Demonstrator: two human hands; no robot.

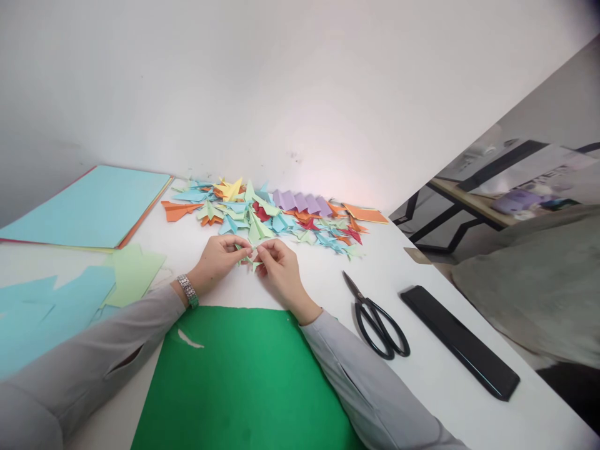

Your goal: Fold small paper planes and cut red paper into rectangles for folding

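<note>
Black oblong case (459,340), pale scuffed wall (281,94), black-framed table (473,201) at far right — purple item (518,200) on top

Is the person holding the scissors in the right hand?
No: the scissors lie on the table, apart from the right hand, which pinches a small green paper.

Long grey sleeves (89,362), silvery link band (188,291) on left wrist
</note>
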